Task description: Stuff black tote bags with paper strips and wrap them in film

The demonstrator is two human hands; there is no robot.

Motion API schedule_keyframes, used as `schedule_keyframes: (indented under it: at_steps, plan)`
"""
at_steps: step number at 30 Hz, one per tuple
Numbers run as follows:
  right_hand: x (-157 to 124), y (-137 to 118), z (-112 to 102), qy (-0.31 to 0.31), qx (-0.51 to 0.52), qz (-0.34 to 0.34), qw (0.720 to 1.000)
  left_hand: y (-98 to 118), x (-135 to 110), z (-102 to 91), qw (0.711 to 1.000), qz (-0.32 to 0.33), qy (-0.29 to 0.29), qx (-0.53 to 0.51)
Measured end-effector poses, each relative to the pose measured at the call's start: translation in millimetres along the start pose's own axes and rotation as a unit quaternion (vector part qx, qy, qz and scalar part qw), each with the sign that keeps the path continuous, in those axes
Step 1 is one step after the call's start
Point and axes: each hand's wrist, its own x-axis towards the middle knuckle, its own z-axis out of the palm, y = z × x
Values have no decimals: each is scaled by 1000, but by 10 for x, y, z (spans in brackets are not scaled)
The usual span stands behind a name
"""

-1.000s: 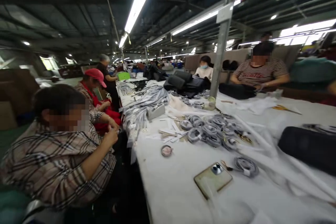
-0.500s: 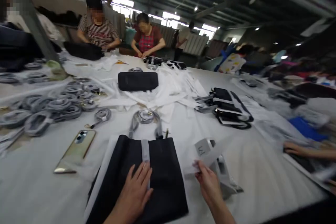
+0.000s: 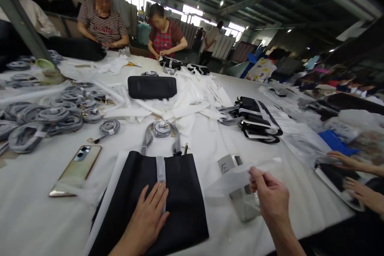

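Note:
A black handbag [image 3: 183, 192] lies flat in front of me, its wrapped handles [image 3: 147, 138] pointing away from me. My left hand [image 3: 151, 210] rests spread on the bag, over a grey wrapped closure strap [image 3: 161, 168]. To the right of the bag, my right hand [image 3: 268, 192] pinches a strip of thin translucent white wrapping [image 3: 229, 182]. The strip stretches left towards the bag's edge; whether it touches the bag I cannot tell. Behind it, partly covered, stands a grey dispenser-like object [image 3: 244, 206] with a handwritten mark.
A phone [image 3: 76, 170] lies left of the bag, near coiled wrapped straps [image 3: 52, 116]. Another black bag [image 3: 152, 87] and white wrapping scraps [image 3: 192, 108] lie farther back. Stacked black bags [image 3: 259, 118] stand right. A co-worker's hands [image 3: 360, 184] handle a bag at far right.
My right hand has moved right and slightly up, drawing the translucent strip out longer. My left hand stays flat on the bag. The view has shifted slightly.

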Motion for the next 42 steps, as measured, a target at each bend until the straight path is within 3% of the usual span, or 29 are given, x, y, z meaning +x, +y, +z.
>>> schedule_keyframes:
  at_steps: [2,4,6,8,10,12,17,21,23,25,27,29,30,32,35,38,40,42]
  plan:
    - [-147,-246,56,-48,-83,-80,992,6,11,-38,1000,-7,-6,-12]
    - [-362,-446,192,-109,-155,-194,963,9,25,-79,1000,-12,-19,-18]
    - [-612,-576,395,-183,-198,-331,904,7,38,-106,999,-17,-34,-23]
    - [-865,-619,644,-280,-197,-425,838,0,43,-113,998,-23,-46,-32]
    - [-1091,-565,911,-374,-165,-450,794,-9,39,-100,997,-29,-55,-41]
    - [-1269,-419,1166,-442,-128,-429,777,-16,32,-80,997,-30,-57,-47]
    - [-1490,63,1563,-505,-92,-320,796,-35,48,-107,997,-15,-43,-63]
    - [-1524,237,1601,-487,-69,-254,833,-72,26,-303,988,-16,-44,-148]
    - [-1520,270,1599,-476,-65,-248,841,-92,-27,-419,971,-68,-18,-230]
    - [-1516,317,1617,-471,-77,-261,839,-104,-88,-497,918,-195,13,-345]
    - [-1522,393,1655,-468,-95,-297,827,-99,-124,-518,828,-328,21,-455]
    - [-1543,473,1697,-477,-111,-348,799,-79,-116,-493,754,-392,6,-526]
    - [-1557,501,1711,-483,-120,-366,786,-68,-96,-474,737,-405,0,-541]
    - [-1580,506,1715,-494,-134,-381,770,-54,-39,-438,726,-431,0,-536]
    - [-1554,383,1658,-528,-133,-347,763,-69,43,-397,718,-474,18,-509]
    - [-1438,246,1577,-560,-102,-341,748,-96,68,-328,708,-482,48,-514]
    - [-1349,252,1554,-527,-70,-398,748,-116,46,-272,699,-490,55,-518]
    - [-1287,359,1619,-459,-45,-468,754,-170,4,-242,725,-472,54,-498]
